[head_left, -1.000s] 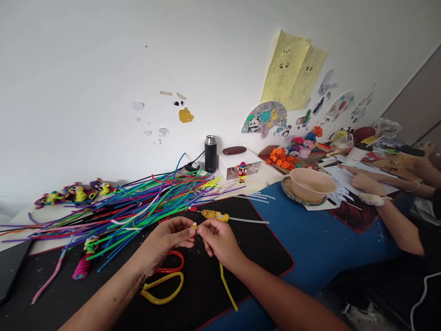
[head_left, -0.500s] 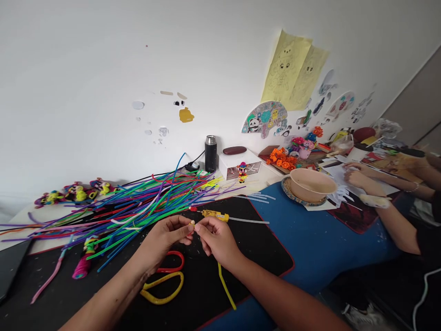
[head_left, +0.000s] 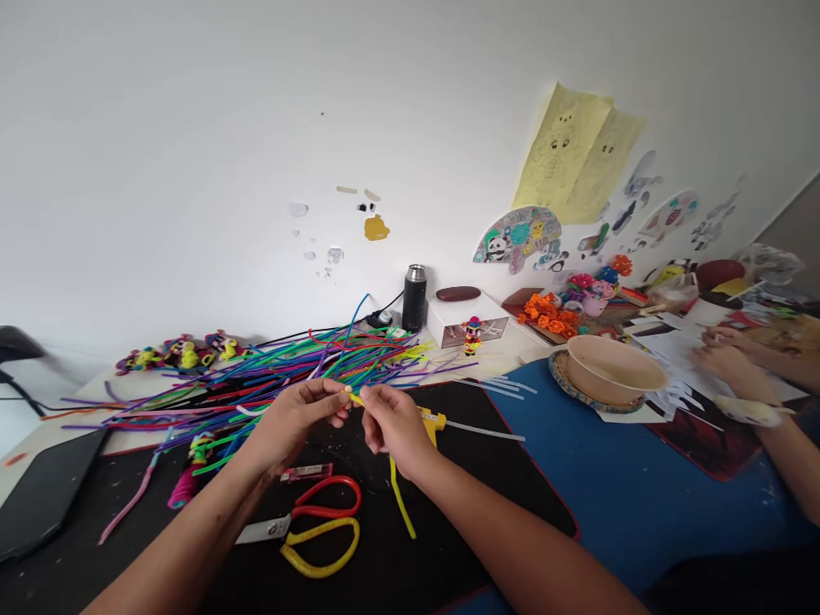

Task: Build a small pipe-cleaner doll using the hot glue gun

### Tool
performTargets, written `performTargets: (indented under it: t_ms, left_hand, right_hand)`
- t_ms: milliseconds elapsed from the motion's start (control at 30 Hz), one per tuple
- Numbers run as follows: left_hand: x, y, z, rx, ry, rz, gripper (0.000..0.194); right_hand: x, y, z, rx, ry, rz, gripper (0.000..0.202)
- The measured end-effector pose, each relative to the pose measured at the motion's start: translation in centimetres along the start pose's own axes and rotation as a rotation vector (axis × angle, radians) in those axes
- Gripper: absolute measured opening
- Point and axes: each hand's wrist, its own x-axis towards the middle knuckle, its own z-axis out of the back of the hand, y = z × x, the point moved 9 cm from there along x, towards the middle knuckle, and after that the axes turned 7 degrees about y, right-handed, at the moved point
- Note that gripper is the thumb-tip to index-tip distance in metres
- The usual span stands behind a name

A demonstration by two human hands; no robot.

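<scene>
Fingertips of my left hand [head_left: 298, 424] pinch one end of a yellow pipe cleaner [head_left: 402, 504], where a small pale bit shows. My right hand [head_left: 398, 430] grips the same stem close by, and its long tail hangs below the palm. A short yellow stretch runs between the two pinches. Under my hands, on the black mat [head_left: 512, 512], lie scissors [head_left: 320, 547] with one red and one yellow handle. A yellow glue gun [head_left: 432, 418] with a clear glue stick lies partly behind my right hand.
Many coloured pipe cleaners [head_left: 269, 376] spread across the back left. A small figure [head_left: 472, 337] stands before a white box [head_left: 442, 320], near a black flask [head_left: 415, 299]. A beige bowl [head_left: 612, 367] sits at right. A co-worker's hands [head_left: 723, 354] are farther right.
The camera has turned a little left, so the table has shifted right in view. My fingertips have drawn slightly apart, showing more yellow stem between them. More of the scissors now shows.
</scene>
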Motion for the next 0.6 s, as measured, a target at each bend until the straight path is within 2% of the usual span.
performTargets:
  t_ms: [167,333,467,600]
  left_hand:
    - [0.3,-1.2,2.0,0.053,-0.049,-0.064,0.039]
    - [0.5,-1.7,3.8,0.182,-0.127,-0.104,0.041]
    - [0.6,-1.1,3.4,0.193,-0.116,-0.077,0.044]
    - [0.8,-0.6,2.5,0.215,-0.092,-0.055,0.041]
  right_hand:
    - [2.6,0.8,-1.4,-0.016,0.033,0.033,0.052]
    - [3.4,-0.6,-1.8,0.024,0.051,0.052,0.049]
    - [2.8,-1.8,-1.4,-0.022,0.104,0.037,0.047]
    - [2.4,-1.1,-0.5,-0.053,0.1,0.054,0.045]
